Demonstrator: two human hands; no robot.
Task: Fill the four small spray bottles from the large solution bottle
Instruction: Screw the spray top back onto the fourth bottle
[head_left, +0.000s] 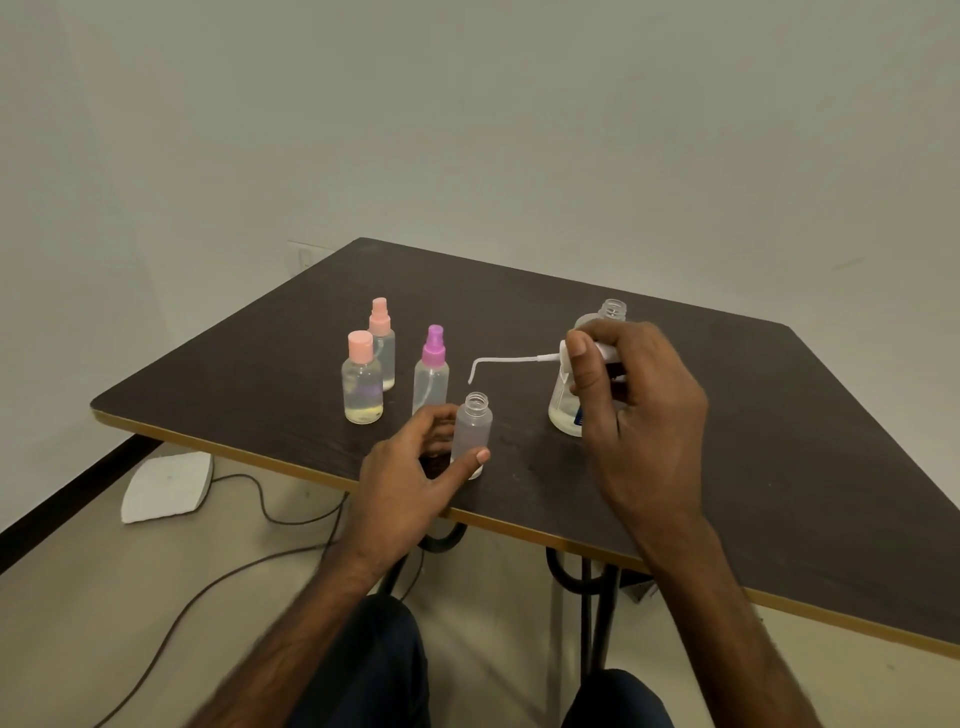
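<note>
Just at the near edge of the dark bench (519, 312), the person's left hand (410, 467) has its grip round an uncapped small bottle (471, 431). The thumb lies across the front near the base and the fingers curl behind. The bottle stands upright on the bench top and looks empty, its threaded mouth open.

The right hand (639, 410) has its grip closed on a white spout cap (563, 358) at the top of the large solution bottle (563, 410), thumb on the near side. From here I cannot tell whether the cap is screwed on or merely resting there. The large bottle stands to the right of the small one, with a little pale liquid at the bottom and a bit of blue label showing. A long thin nozzle (511, 359) runs left from the cap and bends down. Its tip hangs just above the small bottle's mouth and slightly left of it, not touching.

Further left stand three capped bottles, close together: a pink-capped bottle (362, 384) with yellowish liquid at the bottom, a pink spray bottle (382, 338) behind it, and a purple spray bottle (432, 374) nearest the left hand. Behind the right hand the open neck of another clear bottle (613, 310) shows, its body hidden.

On the floor under the bench lie a white flat pad (166, 486) and a dark cable (270, 512).
</note>
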